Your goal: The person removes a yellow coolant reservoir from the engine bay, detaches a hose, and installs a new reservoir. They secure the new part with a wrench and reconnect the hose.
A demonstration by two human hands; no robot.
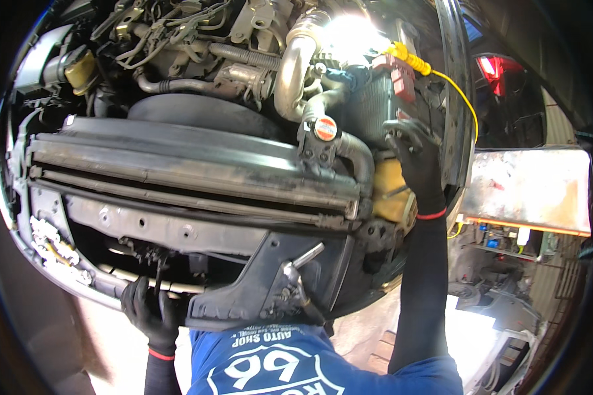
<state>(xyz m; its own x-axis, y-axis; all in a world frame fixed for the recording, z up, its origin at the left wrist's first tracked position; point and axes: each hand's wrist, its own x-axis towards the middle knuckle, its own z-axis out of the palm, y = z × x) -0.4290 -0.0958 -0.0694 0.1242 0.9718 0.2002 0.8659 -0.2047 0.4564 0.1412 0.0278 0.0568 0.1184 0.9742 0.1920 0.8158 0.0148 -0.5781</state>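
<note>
Both my hands wear black gloves with red cuffs. My left hand (150, 313) is at the front edge of the car (109, 283), with its fingers curled over it beside a dark latch-like part (153, 253). Farther in on the right, my right hand (415, 151) reaches down beside the battery (375, 99), its fingers bent together. Whatever those fingers hold is too dark to make out. A yellowish plastic reservoir (390, 187) sits just under that wrist. A ratchet-like metal tool (296, 276) lies on the black plastic panel (263, 283) close to my chest.
The radiator (178, 158) with its round cap (325, 128) spans the middle, the engine (197, 52) behind it. A bright lamp (356, 36) with a yellow cord (464, 99) shines at the back. A light-topped table (530, 187) and a red-lit vehicle (501, 72) are at right.
</note>
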